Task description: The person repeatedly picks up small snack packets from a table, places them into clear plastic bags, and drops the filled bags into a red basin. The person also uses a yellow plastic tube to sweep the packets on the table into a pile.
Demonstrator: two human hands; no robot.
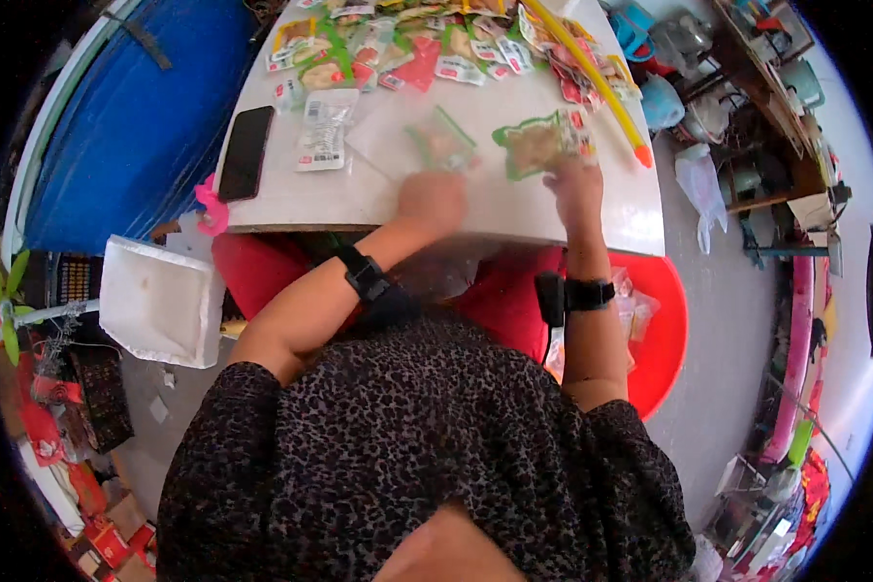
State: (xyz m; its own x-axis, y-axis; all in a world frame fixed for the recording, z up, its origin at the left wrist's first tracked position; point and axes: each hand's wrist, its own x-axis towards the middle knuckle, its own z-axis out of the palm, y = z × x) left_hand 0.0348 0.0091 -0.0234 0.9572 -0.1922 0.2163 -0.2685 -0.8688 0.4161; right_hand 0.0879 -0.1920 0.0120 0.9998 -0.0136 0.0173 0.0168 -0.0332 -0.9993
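Observation:
My right hand [578,194] is closed at the near edge of a green-edged clear food packet [535,147], pinching it above the white table [514,209]. My left hand [433,204] is smeared by motion close to the table's front edge, so its fingers cannot be read. Just beyond it is a smaller clear packet with a green edge [443,141], also blurred; I cannot tell whether the hand touches it. A white printed pouch [327,131] lies further left. Dark bands circle both my wrists.
A heap of small food packets [422,60] covers the table's far side, with a yellow stick [597,78] slanting across it. A black phone [246,152] lies at the left edge. Below the table's right corner stands a red basin [671,335]; a white foam box [160,301] is at left.

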